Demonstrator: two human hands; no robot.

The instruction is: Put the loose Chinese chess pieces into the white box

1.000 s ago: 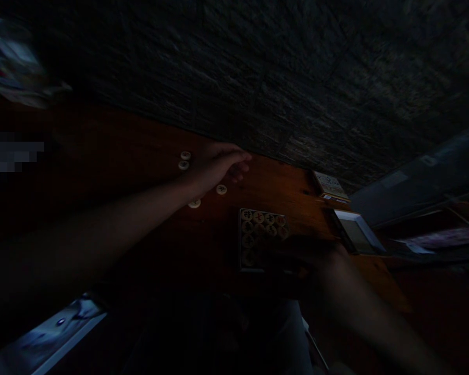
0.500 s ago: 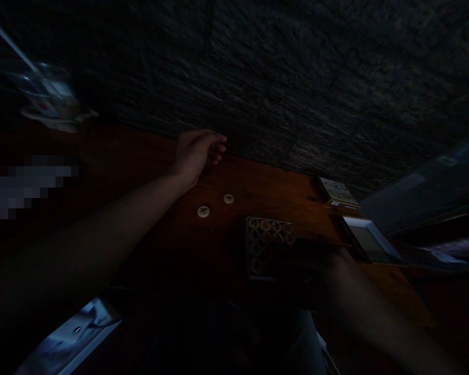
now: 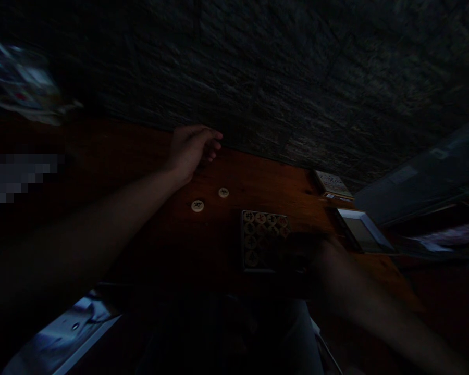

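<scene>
My left hand [image 3: 191, 149] rests at the back of the wooden table near the wall, its fingers loosely curled and apart, with nothing seen in them. Two round wooden Chinese chess pieces, one [image 3: 197, 205] nearer me and one [image 3: 223, 192] farther off, lie on the tabletop beside my left wrist. To their right is a shallow box [image 3: 242, 245] filled with rows of such pieces, with red or black characters. Over its right side is my right hand [image 3: 316, 255], in deep shadow; its fingers are too dark to make out and hide part of the box.
An open box lid [image 3: 361, 229] lies at the right, and a printed box [image 3: 332, 183] stands behind it by the stone wall [image 3: 250, 73]. A clear cup with a straw [image 3: 35, 83] stands far left. A bright framed picture [image 3: 70, 328] shows below the table's edge.
The whole view has shifted slightly, so everything appears a little farther left and higher. Both hands keep nearly the same places over the table, and the two loose pieces have not moved.
</scene>
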